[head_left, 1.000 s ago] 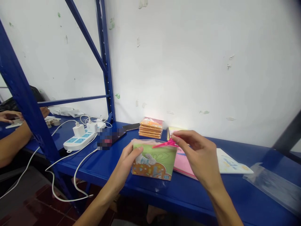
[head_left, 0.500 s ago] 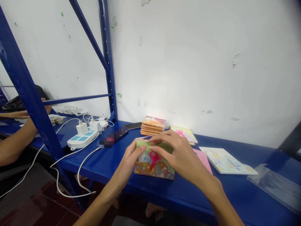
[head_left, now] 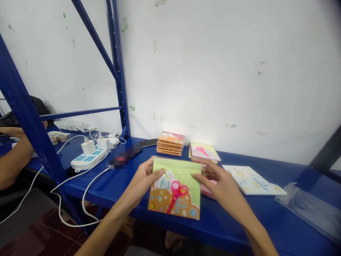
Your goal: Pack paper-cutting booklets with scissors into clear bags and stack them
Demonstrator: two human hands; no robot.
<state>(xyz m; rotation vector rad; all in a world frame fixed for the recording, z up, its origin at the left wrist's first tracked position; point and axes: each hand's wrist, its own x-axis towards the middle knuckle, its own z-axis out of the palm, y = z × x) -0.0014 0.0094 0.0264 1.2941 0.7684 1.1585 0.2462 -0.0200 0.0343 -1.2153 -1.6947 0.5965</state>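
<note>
Between my hands is a square craft packet in clear plastic, its cover green and orange with a rabbit picture. Pink scissors show at its front. My left hand grips the packet's left edge, thumb on the front and fingers behind. At the upper right edge, my right hand pinches it between thumb and fingers. The packet is tilted up toward me above the front of the blue table. Pink sheets lie partly hidden behind the packet and my right hand.
Behind stand a stack of orange packets and a pile topped by pink scissors. To the right lie white printed booklets and clear plastic bags. Leftward are a power strip, white cables, a phone and another person's arm.
The packet has come lower and faces me more fully, with the scissors now plainly visible. My right hand has shifted from across its top to its right edge.
</note>
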